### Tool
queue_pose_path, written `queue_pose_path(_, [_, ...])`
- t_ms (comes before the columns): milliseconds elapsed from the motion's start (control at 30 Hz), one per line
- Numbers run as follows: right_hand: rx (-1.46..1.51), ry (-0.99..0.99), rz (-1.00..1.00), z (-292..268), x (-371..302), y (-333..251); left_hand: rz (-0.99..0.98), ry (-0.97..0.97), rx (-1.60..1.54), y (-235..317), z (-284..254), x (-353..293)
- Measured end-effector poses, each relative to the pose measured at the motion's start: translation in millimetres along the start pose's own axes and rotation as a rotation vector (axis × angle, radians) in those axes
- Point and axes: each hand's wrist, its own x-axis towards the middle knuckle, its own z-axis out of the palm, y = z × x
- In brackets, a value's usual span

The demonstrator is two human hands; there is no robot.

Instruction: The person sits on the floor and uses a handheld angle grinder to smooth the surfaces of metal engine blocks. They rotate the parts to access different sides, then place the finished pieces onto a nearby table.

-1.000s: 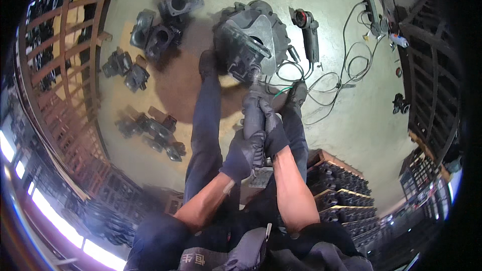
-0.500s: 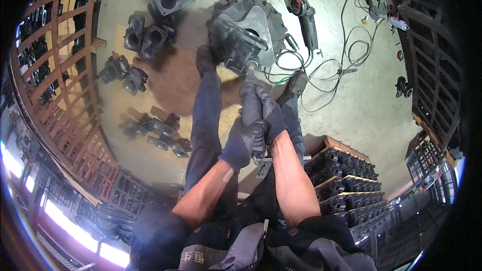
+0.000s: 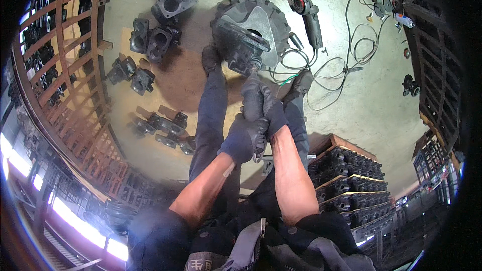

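Both my hands wear dark gloves and are closed round a dark, long-bodied die grinder (image 3: pixel 254 104). My right hand (image 3: pixel 272 108) grips it farther forward, while my left hand (image 3: pixel 245 136) wraps its rear end. The grinder's tip meets the round opening at the near end of a dark metal casting (image 3: pixel 242 45); whether it touches the rim or sits inside, I cannot tell. Behind the casting's flange lies a grey, roughly triangular plate (image 3: pixel 260 16). Casting and plate rest on a black knobby tyre (image 3: pixel 281 27) between and beyond my feet.
An angle grinder (image 3: pixel 311 25) lies right of the tyre, with looped cables (image 3: pixel 346 68) beside it. Several castings (image 3: pixel 160 40) are on the floor at left. Stacked castings (image 3: pixel 346 178) stand near my right leg. Metal racks (image 3: pixel 60 45) line both sides.
The whole scene has shifted slightly right in the picture. Both hands keep their hold on the die grinder, and its tip stays at the casting's opening.
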Motion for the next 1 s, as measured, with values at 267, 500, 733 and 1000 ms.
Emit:
queue_pose_path(267, [0.130,-0.100,-0.070,-15.1,43.4,5.3,-0.158,0.103,-0.131,26.3,5.1,23.1])
queue_pose_path(500, [0.026,0.027,-0.011,-10.1,20.8,2.8,-0.104,0.099,-0.021,0.0,5.1,16.1])
queue_pose_path(733, [-0.016,0.075,0.002,-7.4,10.8,4.0,-0.201,0.125,-0.081,7.6,5.7,6.0])
queue_pose_path(1000, [-0.035,0.068,-0.039,-4.5,5.0,4.7,-0.371,-0.004,-0.123,45.5,0.2,-4.2])
